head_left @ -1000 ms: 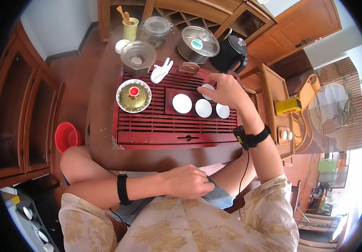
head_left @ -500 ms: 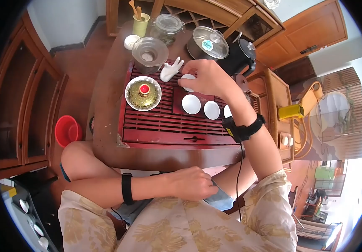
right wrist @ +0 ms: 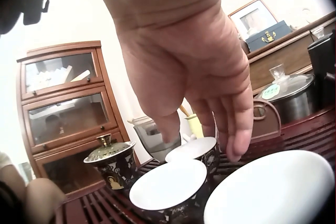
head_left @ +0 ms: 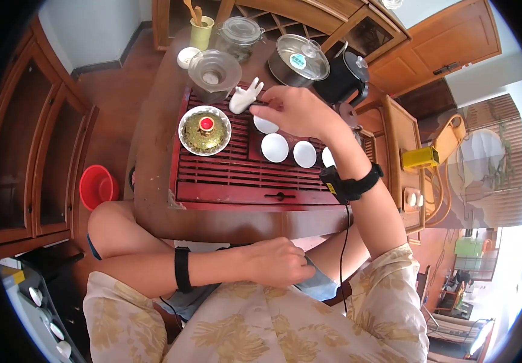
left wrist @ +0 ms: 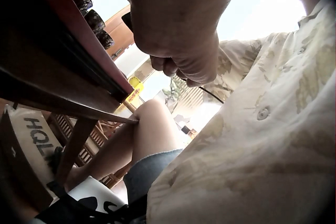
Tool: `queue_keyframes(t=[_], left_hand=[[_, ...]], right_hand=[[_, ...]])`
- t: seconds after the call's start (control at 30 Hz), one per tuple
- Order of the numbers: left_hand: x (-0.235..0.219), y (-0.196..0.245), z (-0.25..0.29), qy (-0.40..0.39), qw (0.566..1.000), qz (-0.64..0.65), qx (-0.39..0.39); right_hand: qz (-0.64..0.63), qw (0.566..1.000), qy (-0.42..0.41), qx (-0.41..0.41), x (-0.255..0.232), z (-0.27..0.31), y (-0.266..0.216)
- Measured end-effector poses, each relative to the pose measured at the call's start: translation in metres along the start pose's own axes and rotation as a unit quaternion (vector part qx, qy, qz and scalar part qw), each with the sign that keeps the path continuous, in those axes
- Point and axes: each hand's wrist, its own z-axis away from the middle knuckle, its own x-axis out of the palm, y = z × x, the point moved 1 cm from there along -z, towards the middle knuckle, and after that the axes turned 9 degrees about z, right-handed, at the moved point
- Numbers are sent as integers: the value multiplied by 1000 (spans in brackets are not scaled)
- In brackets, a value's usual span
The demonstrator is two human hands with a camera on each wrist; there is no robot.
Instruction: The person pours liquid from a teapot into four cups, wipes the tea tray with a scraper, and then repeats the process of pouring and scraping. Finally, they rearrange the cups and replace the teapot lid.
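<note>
My right hand (head_left: 297, 109) hovers above a small white-lined teacup (head_left: 266, 125) on the red slatted tea tray (head_left: 261, 195). In the right wrist view, thumb and fairly straight fingers stand either side of that teacup's rim (right wrist: 191, 149). A second teacup (head_left: 275, 148) and a third teacup (head_left: 304, 155) sit nearer me; another (head_left: 328, 157) is partly hidden by my right wrist. Their outsides look dark and patterned in the right wrist view. My left hand (head_left: 278, 262) rests at my lap, fingers loosely curled, holding nothing.
A lidded bowl (head_left: 205, 130) stands on the tray's left side. Behind it are a glass bowl (head_left: 215, 72) and a white hand-shaped figurine (head_left: 246, 97). A lidded glass jar (head_left: 240, 36), a lidded pot (head_left: 298, 60) and a black kettle (head_left: 345, 75) line the back.
My right hand has carried the teacup leftward across the tray, and it now sits lower, below the thumb. My left hand has stayed at my lap. The head view has shifted slightly.
</note>
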Motion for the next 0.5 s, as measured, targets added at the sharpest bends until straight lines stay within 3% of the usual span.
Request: queue_keyframes(t=[0.07,0.1,0.2,0.3,0.5], left_hand=[[-4,4,-1,-16,1000,14,-20],[-5,4,-2,-23,999,20,-29],[0,2,0,-1,999,31,-19],[3,1,0,5,999,34,-4],[4,-2,1,33,999,41,-9]], right_hand=[[-44,998,33,-3,-9,13,7],[-53,998,9,16,-21,24,5],[-17,999,44,-12,-34,67,13],[0,999,25,-28,-28,101,19],[3,997,56,-48,-4,113,23]])
